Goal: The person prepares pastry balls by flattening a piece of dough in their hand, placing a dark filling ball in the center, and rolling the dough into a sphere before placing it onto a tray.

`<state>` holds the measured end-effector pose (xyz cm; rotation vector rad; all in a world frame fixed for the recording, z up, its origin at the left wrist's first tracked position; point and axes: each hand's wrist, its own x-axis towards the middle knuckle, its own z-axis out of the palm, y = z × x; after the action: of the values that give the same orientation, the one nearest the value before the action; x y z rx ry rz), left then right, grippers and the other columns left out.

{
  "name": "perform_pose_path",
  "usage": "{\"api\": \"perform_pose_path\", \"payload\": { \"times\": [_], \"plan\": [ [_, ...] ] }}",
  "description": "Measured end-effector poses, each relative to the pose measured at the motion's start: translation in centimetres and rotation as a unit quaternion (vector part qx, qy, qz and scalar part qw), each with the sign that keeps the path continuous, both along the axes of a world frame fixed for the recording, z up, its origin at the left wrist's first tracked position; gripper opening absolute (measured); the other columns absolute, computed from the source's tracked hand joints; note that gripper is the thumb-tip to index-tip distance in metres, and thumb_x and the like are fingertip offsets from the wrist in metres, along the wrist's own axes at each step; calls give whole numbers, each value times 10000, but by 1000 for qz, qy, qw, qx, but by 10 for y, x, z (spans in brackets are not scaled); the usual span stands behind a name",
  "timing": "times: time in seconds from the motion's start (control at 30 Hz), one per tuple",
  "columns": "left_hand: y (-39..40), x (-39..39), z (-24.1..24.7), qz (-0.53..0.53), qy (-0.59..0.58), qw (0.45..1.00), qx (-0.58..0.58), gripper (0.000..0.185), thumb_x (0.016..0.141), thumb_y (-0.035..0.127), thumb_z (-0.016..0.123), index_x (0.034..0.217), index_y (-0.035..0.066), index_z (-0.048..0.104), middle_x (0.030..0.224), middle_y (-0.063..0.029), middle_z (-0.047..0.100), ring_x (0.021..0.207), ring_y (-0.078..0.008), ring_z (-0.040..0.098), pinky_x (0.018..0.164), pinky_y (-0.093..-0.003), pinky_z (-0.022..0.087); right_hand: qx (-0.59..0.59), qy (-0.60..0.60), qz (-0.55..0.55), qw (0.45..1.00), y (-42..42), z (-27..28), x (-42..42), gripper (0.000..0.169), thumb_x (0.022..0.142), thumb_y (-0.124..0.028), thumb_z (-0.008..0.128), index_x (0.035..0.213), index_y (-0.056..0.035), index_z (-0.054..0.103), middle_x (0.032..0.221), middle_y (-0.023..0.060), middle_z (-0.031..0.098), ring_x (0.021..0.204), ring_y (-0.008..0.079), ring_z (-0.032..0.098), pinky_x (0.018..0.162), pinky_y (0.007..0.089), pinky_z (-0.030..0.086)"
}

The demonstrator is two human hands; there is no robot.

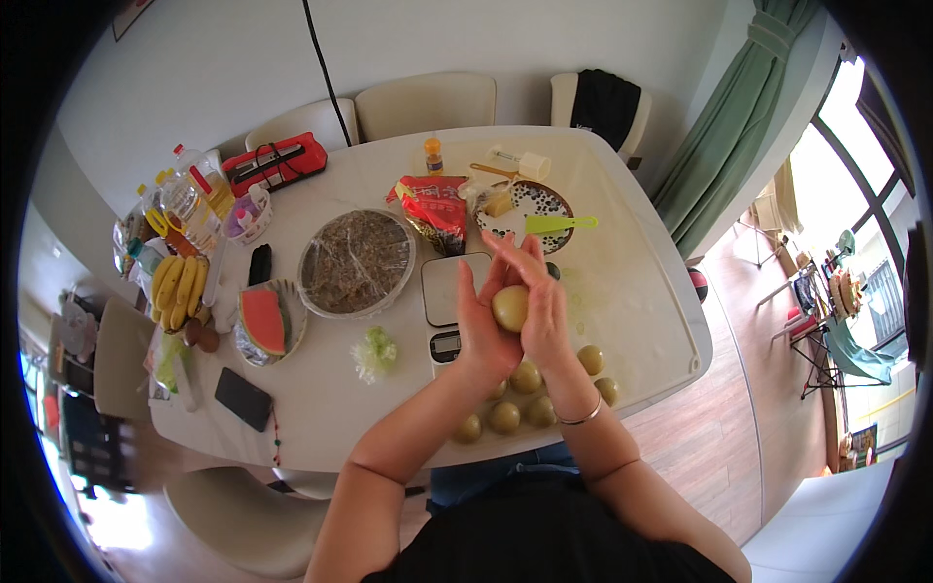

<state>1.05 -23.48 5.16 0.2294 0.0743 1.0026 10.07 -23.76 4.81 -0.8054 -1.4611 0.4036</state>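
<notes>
A smooth, pale yellow-green ball [511, 308] is held between my left hand [485, 324] and my right hand [543, 313], over the table. Both palms press on it, with the fingers pointing away from me. Below my hands, several darker olive-coloured balls [504, 417] rest near the table's front edge, some partly hidden by my right wrist. Left of my hands, a kitchen scale [444, 347] is partly covered by my left forearm. Beyond my fingertips lies a patterned plate [548, 200] with a green spatula [561, 224] across it.
A film-covered bowl of brown filling [357, 264] stands left of the scale, a red bag [435, 208] behind it. Crumpled plastic with something green [375, 353] lies nearer. Farther left are watermelon [263, 321], a phone [243, 399], bananas [178, 291] and oil bottles [186, 208]. A translucent mat [641, 291] covers the right side.
</notes>
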Motion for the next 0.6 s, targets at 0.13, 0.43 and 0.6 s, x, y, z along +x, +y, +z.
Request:
{"api": "perform_pose_path", "payload": {
  "times": [0.13, 0.43, 0.6],
  "plan": [
    [-10, 8, -6, 3, 79, 997, 11, 713, 951, 662, 278, 1509, 218, 267, 1548, -61, 300, 1419, -235, 302, 1157, -415, 252, -34, 68, 44, 996, -7, 7, -6, 716, 1008, -547, 237, 1327, 28, 522, 1353, 169, 549, 1271, 275, 496, 1088, 381, 316],
    [7, -6, -2, 51, 40, 997, 31, 893, 884, 730, 345, 1492, 84, 249, 1526, -143, 321, 1429, -274, 273, 1176, -460, 215, -21, 45, 105, 993, -25, -4, -7, 670, 1054, -388, 207, 912, 68, 677, 974, 154, 698, 992, 290, 638, 1002, 365, 397],
    [-2, -2, 6, 41, 13, 999, 9, 827, 917, 684, 320, 1484, 84, 266, 1525, -113, 333, 1432, -274, 264, 1183, -458, 204, -69, 200, -60, 976, -10, 2, -16, 789, 1047, -442, 137, 820, 75, 689, 926, 157, 705, 912, 259, 645, 906, 330, 457]
  ]
}}
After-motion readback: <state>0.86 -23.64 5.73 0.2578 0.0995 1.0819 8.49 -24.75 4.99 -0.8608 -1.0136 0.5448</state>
